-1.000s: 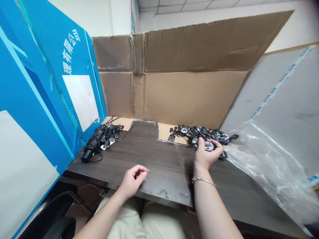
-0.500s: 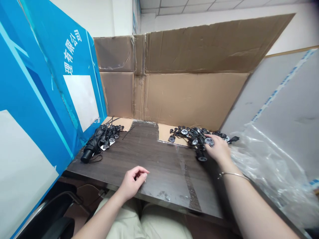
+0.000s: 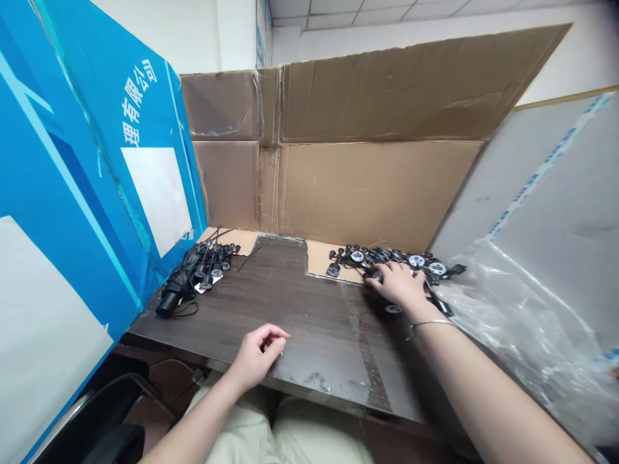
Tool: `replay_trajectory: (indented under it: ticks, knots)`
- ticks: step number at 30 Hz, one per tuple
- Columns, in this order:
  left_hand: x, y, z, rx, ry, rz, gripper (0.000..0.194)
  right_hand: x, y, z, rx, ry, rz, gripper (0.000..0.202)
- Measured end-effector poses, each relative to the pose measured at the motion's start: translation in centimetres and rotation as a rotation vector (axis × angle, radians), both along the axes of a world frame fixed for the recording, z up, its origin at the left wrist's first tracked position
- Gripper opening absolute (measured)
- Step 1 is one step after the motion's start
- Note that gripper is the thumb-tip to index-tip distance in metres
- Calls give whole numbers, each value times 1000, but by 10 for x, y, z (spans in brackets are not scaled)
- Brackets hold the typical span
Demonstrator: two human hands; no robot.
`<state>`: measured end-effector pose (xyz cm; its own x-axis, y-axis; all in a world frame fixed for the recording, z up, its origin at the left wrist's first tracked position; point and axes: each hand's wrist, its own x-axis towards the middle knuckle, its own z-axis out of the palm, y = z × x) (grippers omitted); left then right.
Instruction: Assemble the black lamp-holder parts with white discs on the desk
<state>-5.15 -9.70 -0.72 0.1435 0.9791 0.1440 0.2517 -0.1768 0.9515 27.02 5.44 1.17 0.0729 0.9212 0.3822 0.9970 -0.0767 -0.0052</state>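
My right hand reaches into a tangled heap of black parts at the table's right rear. Its fingers curl down around a black piece with a round grey face, which shows at the fingertips; the palm hides the rest. Just below the hand lies another round grey-faced part. Two more grey faces show behind the wrist. My left hand hovers at the table's front edge, loosely curled with thumb close to the forefinger and nothing visible in it.
Similar black parts are piled at the left rear, beside a black folded bundle with a cord loop. Cardboard walls the back, a blue panel the left. Clear plastic sheeting hangs over the right edge.
My right hand has moved left and slightly down across the heap, from one grey-faced part to another. Grey faces it covered before now show behind it. The left hand stays in place.
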Motion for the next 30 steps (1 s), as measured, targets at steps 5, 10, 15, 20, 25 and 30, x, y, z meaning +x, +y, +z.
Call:
replay_trajectory:
  ticks: [5,10,15,20,25,30]
  knots:
    - [0,-1,0,-2,17,-12,19,-8,-1,0,6,-110,-76,34]
    - [0,0,-1,3,15,-13,19,-2,2,-2,136,-48,5,30]
    - [0,0,-2,12,12,-6,19,4,13,5,261,509,16,29]
    - [0,0,-3,8,0,-3,19,11,21,17,381,1525,-19,19]
    - [0,0,-2,8,-10,-2,18,14,15,26,667,1899,173,30]
    - [0,-1,-2,19,4,0,18,12,11,31,612,1943,333,31]
